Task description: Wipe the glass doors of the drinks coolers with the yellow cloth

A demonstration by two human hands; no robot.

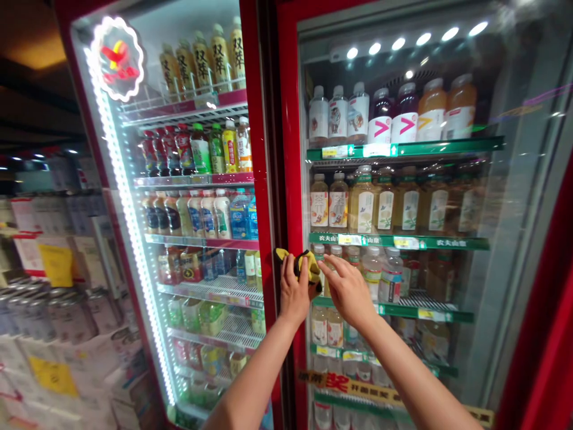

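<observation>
My left hand [295,288] holds a bunched yellow and black cloth [308,267] against the red frame [293,179] where the two fridge doors meet. Just right of it, my right hand [349,289] is raised before the glass of the right door, its fingers spread and reaching toward the cloth. I see nothing held in the right hand. Behind the glass [447,119] stand rows of drink bottles on shelves with green edges.
The left fridge door [259,119] shows more shelves of bottles and cans, with a strip of white lights [125,209] along its left side. Stacked goods with yellow signs [56,263] stand at the far left. A banner [362,389] crosses the lower right door.
</observation>
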